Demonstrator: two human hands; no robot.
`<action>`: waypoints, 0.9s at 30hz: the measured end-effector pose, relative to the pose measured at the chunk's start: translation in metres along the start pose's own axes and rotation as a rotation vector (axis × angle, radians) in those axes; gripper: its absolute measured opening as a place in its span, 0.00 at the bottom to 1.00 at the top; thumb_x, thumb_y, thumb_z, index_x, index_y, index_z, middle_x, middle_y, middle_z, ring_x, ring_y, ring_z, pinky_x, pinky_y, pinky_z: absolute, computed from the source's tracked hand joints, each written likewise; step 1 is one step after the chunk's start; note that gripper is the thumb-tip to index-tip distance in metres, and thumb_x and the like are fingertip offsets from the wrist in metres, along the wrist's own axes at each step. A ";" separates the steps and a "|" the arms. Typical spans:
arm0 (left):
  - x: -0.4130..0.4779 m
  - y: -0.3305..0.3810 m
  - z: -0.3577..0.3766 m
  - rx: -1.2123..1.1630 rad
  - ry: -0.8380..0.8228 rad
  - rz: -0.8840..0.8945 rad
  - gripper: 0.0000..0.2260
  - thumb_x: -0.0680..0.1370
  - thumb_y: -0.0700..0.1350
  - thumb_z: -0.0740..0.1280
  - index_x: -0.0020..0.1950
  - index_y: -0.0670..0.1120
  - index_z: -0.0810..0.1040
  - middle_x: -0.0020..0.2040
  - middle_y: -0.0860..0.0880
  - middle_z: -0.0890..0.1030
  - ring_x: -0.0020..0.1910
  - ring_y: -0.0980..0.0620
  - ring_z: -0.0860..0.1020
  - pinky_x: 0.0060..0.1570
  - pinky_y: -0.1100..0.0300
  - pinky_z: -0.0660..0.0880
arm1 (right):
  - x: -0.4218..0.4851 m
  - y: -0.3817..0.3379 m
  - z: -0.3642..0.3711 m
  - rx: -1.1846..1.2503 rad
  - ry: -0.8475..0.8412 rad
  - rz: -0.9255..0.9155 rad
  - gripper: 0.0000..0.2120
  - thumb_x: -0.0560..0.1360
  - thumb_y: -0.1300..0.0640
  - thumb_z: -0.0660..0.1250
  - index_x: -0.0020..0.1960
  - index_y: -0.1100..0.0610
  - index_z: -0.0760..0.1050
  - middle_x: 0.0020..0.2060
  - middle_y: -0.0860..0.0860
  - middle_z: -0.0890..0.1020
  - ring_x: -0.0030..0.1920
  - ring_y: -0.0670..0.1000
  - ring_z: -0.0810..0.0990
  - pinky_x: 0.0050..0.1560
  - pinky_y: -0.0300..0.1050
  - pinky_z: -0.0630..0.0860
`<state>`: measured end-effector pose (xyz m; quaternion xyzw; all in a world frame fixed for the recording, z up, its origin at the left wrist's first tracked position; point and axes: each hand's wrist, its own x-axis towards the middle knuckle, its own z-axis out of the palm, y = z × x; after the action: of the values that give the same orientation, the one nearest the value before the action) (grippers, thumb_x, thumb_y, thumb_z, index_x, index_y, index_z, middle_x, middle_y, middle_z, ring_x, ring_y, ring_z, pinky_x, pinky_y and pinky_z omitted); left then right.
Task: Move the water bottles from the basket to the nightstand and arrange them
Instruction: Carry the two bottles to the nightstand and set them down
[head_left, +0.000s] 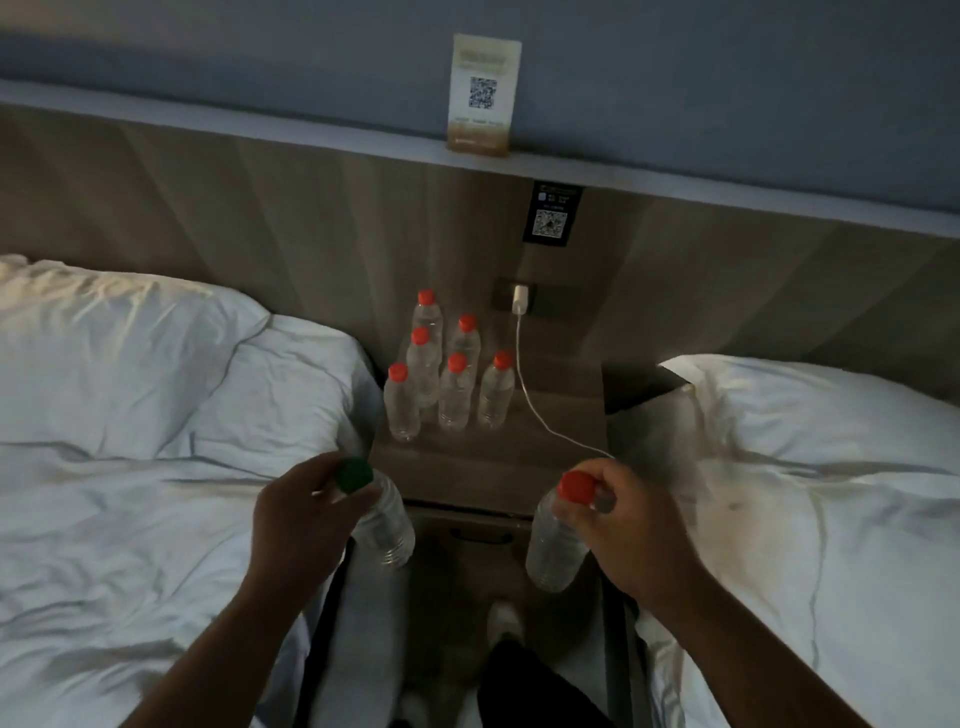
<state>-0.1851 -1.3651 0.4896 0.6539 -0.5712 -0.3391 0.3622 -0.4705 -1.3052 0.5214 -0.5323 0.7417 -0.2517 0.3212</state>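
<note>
Several clear water bottles with red caps (453, 382) stand in a tight cluster at the back left of the wooden nightstand (550, 431). My left hand (301, 512) grips a clear bottle with a green cap (382, 519) by its neck, just in front of the nightstand's left front corner. My right hand (618, 525) holds a red-capped bottle (556, 543) by its neck, in front of the right part of the nightstand's front edge. Both bottles hang in the air below the top's level. No basket is in view.
A white charger (521, 299) sits in the wall socket, and its cable (535, 410) trails across the nightstand's right side toward my right hand. Beds with white linen flank the nightstand, left (130, 415) and right (805, 467). A QR card (483, 93) stands on the ledge above.
</note>
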 end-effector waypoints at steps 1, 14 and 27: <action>0.006 -0.002 0.008 0.024 0.021 -0.021 0.12 0.63 0.54 0.75 0.43 0.52 0.83 0.37 0.53 0.84 0.40 0.52 0.83 0.44 0.49 0.79 | 0.014 0.003 0.002 -0.033 -0.019 -0.017 0.17 0.69 0.46 0.73 0.56 0.47 0.75 0.46 0.41 0.80 0.48 0.38 0.78 0.47 0.33 0.74; 0.076 -0.061 0.092 0.077 0.161 -0.231 0.09 0.68 0.47 0.78 0.46 0.49 0.84 0.38 0.51 0.84 0.41 0.50 0.82 0.42 0.55 0.75 | 0.155 0.015 0.058 -0.123 -0.231 -0.147 0.08 0.69 0.54 0.74 0.45 0.55 0.78 0.38 0.47 0.79 0.39 0.47 0.78 0.39 0.37 0.74; 0.139 -0.128 0.122 0.115 0.053 -0.224 0.11 0.67 0.46 0.79 0.46 0.52 0.82 0.39 0.52 0.82 0.40 0.50 0.82 0.42 0.52 0.79 | 0.234 0.018 0.160 -0.067 -0.326 -0.036 0.15 0.71 0.60 0.74 0.56 0.61 0.79 0.45 0.50 0.80 0.47 0.45 0.76 0.47 0.33 0.69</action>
<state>-0.2088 -1.5024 0.3131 0.7419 -0.5032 -0.3270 0.2990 -0.4162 -1.5271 0.3528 -0.5898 0.6781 -0.1429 0.4146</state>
